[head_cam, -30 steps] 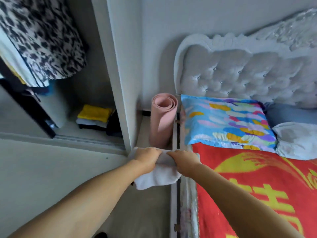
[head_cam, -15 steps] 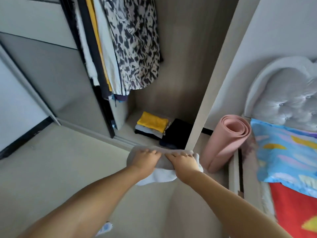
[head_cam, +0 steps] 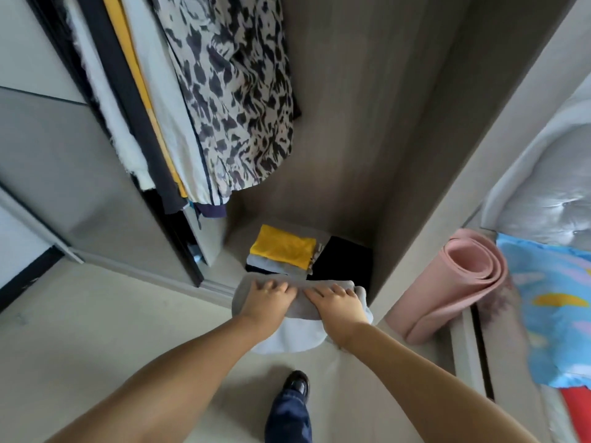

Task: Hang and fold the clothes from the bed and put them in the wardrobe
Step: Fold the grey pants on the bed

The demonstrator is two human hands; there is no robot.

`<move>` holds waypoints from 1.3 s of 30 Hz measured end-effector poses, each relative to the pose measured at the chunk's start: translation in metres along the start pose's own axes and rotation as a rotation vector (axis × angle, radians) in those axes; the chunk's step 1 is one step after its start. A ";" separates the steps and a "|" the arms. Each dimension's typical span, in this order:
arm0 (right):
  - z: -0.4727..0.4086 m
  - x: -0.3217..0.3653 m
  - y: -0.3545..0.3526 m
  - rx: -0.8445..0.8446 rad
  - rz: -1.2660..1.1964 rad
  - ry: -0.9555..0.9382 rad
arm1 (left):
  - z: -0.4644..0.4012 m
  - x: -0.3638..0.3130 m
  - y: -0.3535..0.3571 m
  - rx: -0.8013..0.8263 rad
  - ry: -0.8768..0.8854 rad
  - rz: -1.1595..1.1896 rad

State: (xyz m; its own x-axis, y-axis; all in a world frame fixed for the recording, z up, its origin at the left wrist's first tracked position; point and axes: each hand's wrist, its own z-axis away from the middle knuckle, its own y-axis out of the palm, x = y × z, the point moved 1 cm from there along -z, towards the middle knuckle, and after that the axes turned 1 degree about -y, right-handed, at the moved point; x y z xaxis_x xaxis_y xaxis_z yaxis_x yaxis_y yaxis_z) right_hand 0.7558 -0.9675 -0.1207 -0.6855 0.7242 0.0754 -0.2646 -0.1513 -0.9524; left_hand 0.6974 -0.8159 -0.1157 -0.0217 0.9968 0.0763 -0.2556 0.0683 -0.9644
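Both our left hand (head_cam: 267, 300) and right hand (head_cam: 339, 303) grip a folded grey-and-white garment (head_cam: 295, 334), fingers curled over its top. Just beyond our knuckles, a yellow-topped stack (head_cam: 283, 251) and black pile (head_cam: 343, 262) lie in the wardrobe (head_cam: 351, 139); patterned clothes (head_cam: 233, 100) hang above-left.

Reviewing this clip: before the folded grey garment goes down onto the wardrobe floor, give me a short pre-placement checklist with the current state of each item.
1. Both hands hold the folded grey garment: ok; left hand and right hand lie on top with fingers curled over its far edge.
2. Garment stays folded: ok, though a lighter layer sags underneath.
3. Wardrobe open ahead: ok.
4. Landing spot: ok; yellow-topped stack and black folded pile lie on the wardrobe floor.
5. Hanging clothes clear of the path: ok, hems end above the stacks.
6. Pink rolled mat out of the way: ok, outside the wardrobe.
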 end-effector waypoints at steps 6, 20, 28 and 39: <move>-0.114 -0.069 -0.004 0.048 -0.043 0.099 | -0.149 0.026 0.003 0.027 0.078 -0.013; -0.342 -0.276 0.130 -0.223 0.190 0.426 | -0.502 -0.015 0.152 -0.138 0.286 0.080; -0.377 -0.283 0.358 0.054 0.111 0.580 | -0.523 -0.056 0.367 -0.170 0.346 0.035; -0.342 -0.264 0.308 0.414 -0.147 0.543 | -0.484 -0.036 0.334 0.253 0.468 0.075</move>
State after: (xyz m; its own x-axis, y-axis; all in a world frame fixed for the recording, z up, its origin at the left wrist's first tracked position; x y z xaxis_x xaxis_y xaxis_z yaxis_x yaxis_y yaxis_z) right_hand 1.0879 -0.9751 -0.5346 -0.2152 0.9743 -0.0660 -0.6394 -0.1916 -0.7446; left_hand 1.0802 -0.8096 -0.5631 0.3696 0.9140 -0.1675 -0.4960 0.0417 -0.8673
